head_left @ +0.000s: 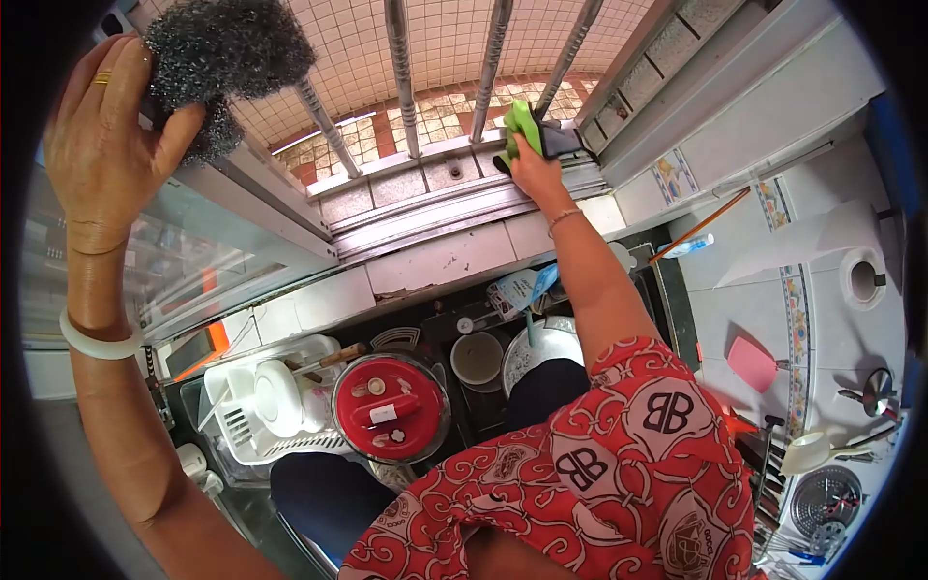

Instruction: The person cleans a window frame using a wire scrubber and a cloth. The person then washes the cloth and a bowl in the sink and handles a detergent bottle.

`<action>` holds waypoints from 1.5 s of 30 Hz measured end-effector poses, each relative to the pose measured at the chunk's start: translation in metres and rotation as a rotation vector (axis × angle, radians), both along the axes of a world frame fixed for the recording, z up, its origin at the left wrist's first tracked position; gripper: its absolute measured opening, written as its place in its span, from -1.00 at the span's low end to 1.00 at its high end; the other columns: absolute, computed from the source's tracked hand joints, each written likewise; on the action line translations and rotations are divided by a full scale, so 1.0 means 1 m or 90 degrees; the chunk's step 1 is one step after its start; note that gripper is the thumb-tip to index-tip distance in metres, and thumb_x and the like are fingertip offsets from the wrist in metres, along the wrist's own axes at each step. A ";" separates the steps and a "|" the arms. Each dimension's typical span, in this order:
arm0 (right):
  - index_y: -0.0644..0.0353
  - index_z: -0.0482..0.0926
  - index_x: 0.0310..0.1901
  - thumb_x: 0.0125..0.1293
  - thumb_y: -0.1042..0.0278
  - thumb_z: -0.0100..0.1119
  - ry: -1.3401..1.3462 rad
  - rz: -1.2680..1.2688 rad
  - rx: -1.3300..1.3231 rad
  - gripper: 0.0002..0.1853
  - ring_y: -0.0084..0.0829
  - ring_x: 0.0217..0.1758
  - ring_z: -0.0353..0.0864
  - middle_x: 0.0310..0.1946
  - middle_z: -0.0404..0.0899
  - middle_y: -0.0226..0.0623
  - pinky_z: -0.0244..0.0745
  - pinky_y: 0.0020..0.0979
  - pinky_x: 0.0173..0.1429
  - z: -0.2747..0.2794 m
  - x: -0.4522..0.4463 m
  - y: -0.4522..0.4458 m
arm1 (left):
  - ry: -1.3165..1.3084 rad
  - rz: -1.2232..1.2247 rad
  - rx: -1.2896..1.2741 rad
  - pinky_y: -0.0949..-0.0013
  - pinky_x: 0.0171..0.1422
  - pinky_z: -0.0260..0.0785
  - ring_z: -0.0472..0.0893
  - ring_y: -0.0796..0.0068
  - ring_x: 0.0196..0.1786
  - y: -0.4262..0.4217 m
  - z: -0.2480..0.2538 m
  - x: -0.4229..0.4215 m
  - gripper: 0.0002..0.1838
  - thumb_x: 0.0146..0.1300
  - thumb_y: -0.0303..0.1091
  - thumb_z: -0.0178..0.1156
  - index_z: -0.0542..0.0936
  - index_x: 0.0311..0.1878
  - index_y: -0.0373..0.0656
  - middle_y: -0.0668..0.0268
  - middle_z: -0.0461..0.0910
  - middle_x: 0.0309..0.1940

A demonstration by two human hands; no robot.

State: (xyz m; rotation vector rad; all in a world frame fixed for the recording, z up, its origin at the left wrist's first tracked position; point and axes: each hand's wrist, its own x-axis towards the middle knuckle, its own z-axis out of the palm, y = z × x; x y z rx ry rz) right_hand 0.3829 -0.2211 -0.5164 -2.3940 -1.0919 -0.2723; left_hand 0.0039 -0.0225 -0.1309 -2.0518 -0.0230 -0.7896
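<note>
High at the left, my left hand (106,145) is closed around a bulky dark grey steel wool scourer (232,48), beside the edge of the window panel (222,251). Its thumb lies across the lower part of the wool, and some fingertips are hidden. My right hand (532,164) grips a green and grey cloth (527,126) at the right end of the metal window track (435,213). The cloth touches the sill near the foot of the window bars (401,77). Part of it is hidden under my fingers.
Below the sill stand a red-lidded pot (391,406), a white dish rack (237,430), a beige container (477,360) and a spray bottle (517,290). At right, a paper roll (860,277), a pink scraper (752,363) and several utensils hang on the tiled wall.
</note>
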 end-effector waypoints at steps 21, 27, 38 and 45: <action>0.27 0.50 -0.22 -0.08 0.41 0.11 0.122 -0.023 0.150 -0.69 -0.08 -0.22 0.55 -0.33 0.55 0.00 0.45 -0.14 -0.12 0.055 0.038 -0.048 | -0.069 -0.032 -0.110 0.02 0.24 0.16 0.47 0.15 -0.07 -0.039 0.001 0.019 -0.57 -0.22 -0.16 0.22 0.46 -0.30 -0.27 0.15 0.48 -0.30; 0.36 0.39 -0.02 0.06 0.41 0.05 -0.184 -0.036 0.667 -0.59 -0.07 -0.13 0.51 -0.18 0.50 0.03 0.38 -0.25 0.01 0.308 0.072 -0.033 | -0.097 -0.050 -0.130 0.03 0.24 0.16 0.47 0.20 -0.07 -0.042 0.000 0.020 -0.59 -0.25 -0.21 0.21 0.47 -0.30 -0.25 0.19 0.48 -0.31; 0.44 0.47 -0.20 -0.12 0.49 0.15 -0.470 -0.092 0.364 -0.63 0.16 0.08 0.29 -0.10 0.38 0.15 0.18 -0.01 0.21 0.229 0.113 0.000 | -0.052 -0.011 -0.128 -0.04 0.25 0.13 0.45 0.07 -0.03 -0.035 -0.002 0.016 -0.52 -0.04 -0.08 0.16 0.44 -0.21 -0.34 0.10 0.48 -0.22; 0.34 0.54 -0.27 -0.09 0.51 0.08 -0.262 -0.144 0.270 -0.73 0.10 0.00 0.36 -0.19 0.44 0.12 0.24 -0.12 0.17 0.144 0.096 -0.007 | -0.048 -0.036 -0.106 -0.02 0.27 0.12 0.45 0.09 0.00 -0.026 -0.004 0.014 -0.50 -0.10 -0.16 0.24 0.44 -0.16 -0.35 0.11 0.49 -0.18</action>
